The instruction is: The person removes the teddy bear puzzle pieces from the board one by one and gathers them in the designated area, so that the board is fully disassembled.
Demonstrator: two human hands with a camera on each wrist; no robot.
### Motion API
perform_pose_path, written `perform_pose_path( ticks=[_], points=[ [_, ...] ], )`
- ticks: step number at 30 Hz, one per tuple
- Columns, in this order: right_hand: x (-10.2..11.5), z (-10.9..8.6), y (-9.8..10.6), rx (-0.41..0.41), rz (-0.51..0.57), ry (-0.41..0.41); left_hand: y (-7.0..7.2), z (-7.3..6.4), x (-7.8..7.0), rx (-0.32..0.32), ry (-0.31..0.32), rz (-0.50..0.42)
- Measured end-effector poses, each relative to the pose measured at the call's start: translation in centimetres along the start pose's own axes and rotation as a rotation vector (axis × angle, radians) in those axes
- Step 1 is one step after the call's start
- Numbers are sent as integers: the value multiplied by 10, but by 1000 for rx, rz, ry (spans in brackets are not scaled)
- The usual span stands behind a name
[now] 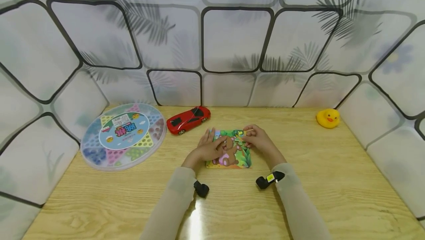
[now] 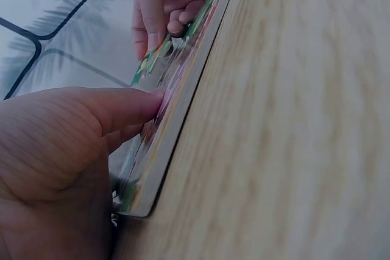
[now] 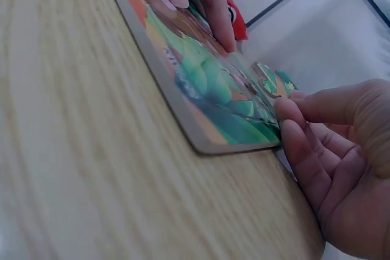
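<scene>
Patterned walls (image 1: 235,41) border a table (image 1: 232,203) holding a puzzle (image 1: 234,155).

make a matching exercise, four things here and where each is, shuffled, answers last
1. glossy red toy car
2. yellow toy duck
3. flat rectangular bear puzzle
4. small green-and-orange piece

A. far right, head view
B. pinched by the right hand
C. beside the round multicoloured game board
D. left hand rests on it

Pairs: 1-C, 2-A, 3-D, 4-B
</scene>
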State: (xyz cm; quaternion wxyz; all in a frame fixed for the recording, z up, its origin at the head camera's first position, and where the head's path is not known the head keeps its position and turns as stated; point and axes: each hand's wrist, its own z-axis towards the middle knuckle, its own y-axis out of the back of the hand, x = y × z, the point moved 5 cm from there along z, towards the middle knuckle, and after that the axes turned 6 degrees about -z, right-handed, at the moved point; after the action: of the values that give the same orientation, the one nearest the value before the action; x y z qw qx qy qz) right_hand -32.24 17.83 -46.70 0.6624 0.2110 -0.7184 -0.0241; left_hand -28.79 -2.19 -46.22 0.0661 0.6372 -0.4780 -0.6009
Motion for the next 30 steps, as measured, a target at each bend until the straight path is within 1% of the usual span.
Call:
perform_pose_path(
  ticks=[4, 9, 13, 19, 24, 30],
  points=[
    [-1, 2, 3, -9, 20, -1, 0, -1, 0, 3, 5, 6],
    [-7, 3, 17, -76, 76, 3, 0, -1, -1, 5, 0, -10],
    [-11, 4, 33, -118, 54, 3, 0, -1, -1, 3, -2, 0],
    [-17, 4, 53, -138, 20, -31, -1, 0, 0, 3, -7, -6],
    [-20, 5, 60, -145, 9, -46, -1, -1, 0, 4, -6, -12],
    [-23, 9, 64, -164, -21, -72, 0, -2, -2, 2, -9, -3]
  ],
)
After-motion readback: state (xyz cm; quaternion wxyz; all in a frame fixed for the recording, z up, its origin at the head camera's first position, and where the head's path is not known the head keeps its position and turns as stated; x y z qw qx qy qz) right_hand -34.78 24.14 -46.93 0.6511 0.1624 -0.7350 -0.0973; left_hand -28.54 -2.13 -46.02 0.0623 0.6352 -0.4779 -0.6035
